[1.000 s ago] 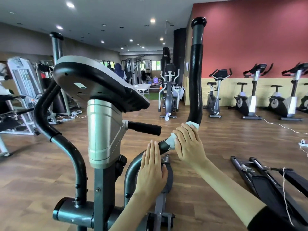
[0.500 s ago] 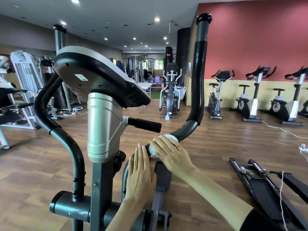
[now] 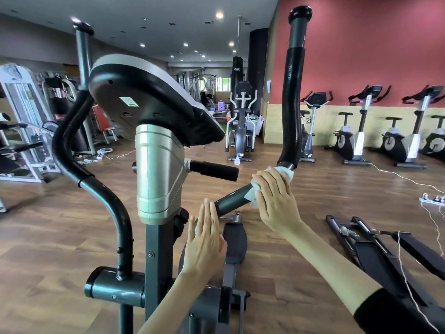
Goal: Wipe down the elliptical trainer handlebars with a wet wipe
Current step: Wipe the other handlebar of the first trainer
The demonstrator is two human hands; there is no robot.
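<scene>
Since the frame half a second earlier, the right hand (image 3: 274,201) has slid up and to the right along the right handlebar (image 3: 232,198), away from the left hand (image 3: 204,239), and now sits just below the foam grip (image 3: 292,104). Its fingers wrap over the wet wipe (image 3: 285,173), pressing it round the bare tube; white folds show beyond the fingers at both ends. The left hand lies flat against the lower tube beside the console post (image 3: 156,169), fingers straight and together (bracing, holding nothing). Likely hazards: the handlebar looks like a pivoting arm, so a firm stroke could swing it out from under the flat palm, and the wipe could bunch or snag at the foam's lower edge. The left handlebar (image 3: 72,131), at far left, is not being touched.
</scene>
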